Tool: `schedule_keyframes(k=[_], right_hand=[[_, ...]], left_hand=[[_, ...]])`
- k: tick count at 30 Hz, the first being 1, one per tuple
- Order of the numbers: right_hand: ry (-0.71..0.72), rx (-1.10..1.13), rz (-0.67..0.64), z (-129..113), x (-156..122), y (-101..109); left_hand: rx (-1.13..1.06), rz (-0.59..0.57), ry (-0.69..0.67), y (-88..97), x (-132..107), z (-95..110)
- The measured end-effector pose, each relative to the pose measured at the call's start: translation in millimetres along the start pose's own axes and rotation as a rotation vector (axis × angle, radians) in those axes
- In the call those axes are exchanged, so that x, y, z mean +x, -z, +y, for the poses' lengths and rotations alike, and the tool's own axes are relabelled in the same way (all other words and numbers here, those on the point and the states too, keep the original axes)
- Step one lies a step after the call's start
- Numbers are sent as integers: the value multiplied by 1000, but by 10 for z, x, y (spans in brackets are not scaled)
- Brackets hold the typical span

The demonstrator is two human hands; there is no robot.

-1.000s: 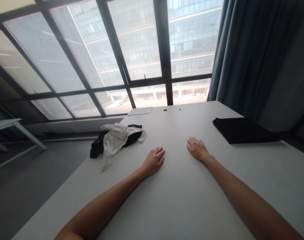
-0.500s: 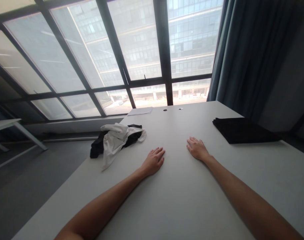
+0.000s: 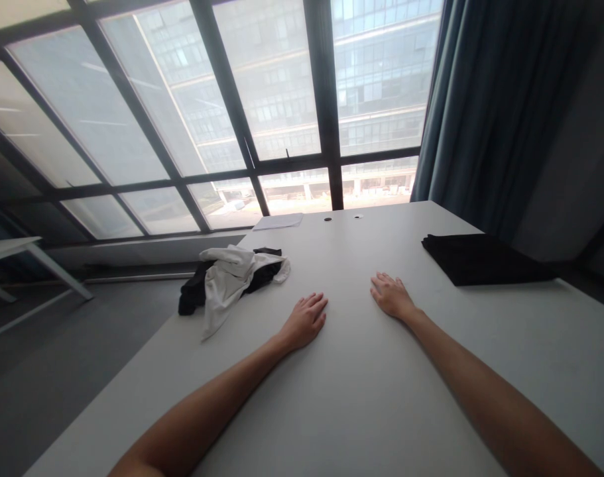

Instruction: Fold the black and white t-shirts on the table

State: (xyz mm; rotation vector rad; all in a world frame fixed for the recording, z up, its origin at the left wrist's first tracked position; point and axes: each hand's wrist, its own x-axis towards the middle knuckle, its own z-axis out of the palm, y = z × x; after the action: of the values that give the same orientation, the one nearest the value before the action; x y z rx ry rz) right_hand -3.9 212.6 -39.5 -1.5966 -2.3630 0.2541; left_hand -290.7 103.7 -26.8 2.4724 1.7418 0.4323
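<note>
My left hand (image 3: 305, 320) lies flat on the white table (image 3: 341, 397), palm down, fingers stretched out and holding nothing. To its left is a crumpled heap, where a white cloth (image 3: 228, 278) lies over a black cloth (image 3: 194, 289); which garments these are, I cannot tell. My right hand (image 3: 391, 295) also rests palm down on the tabletop, open, its fingers pointing away from me. Further right, near the table's edge, sits a flat, neatly folded black cloth (image 3: 485, 260). Neither hand touches any of the cloths.
White paper sheets (image 3: 278, 222) lie at the table's far end, beside two small round holes. Behind stand large dark-framed windows, with a blue curtain (image 3: 461, 119) on the right. Another white table (image 3: 13, 248) stands at the far left, across the grey floor.
</note>
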Motion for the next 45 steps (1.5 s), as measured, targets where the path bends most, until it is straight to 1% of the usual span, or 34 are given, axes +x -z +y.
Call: schedule_keyframes(k=[11,22,25,28,31,33,36,38,39,40,42,45], right_hand=[[-1,3,5,4,5,-11],[1,-1,9,7,4,-7],[0,-8,0,10,4,-13],[0,-14,-4,13,5,-16],[2,-14,-3,14,7,-16],[0,-14,-6,11,6,-12],[-2,-20,-8,0,2,-3],[-1,-23,-6,-7,-2,2],[-2,-23,-5,-9,-4,4],[-2,-23,-6,-10,-5,5],[-2,-21,-10,-11,-8,6],[-3,-19,-2,-3,-9,4]], left_hand=[[8,-19,12,18,5,23],[5,-7,3,7,3,5],[-24,-6,13,1,6,0],[-119,33,7,11,39,-63],[-213,118,0,117,127,-245],[-179,229,40,273,200,-446],[28,443,191,575,265,-843],[201,566,341,746,243,-1129],[274,610,416,806,211,-1266],[328,637,487,848,168,-1395],[378,630,586,885,68,-1616],[380,573,622,899,-61,-1848]])
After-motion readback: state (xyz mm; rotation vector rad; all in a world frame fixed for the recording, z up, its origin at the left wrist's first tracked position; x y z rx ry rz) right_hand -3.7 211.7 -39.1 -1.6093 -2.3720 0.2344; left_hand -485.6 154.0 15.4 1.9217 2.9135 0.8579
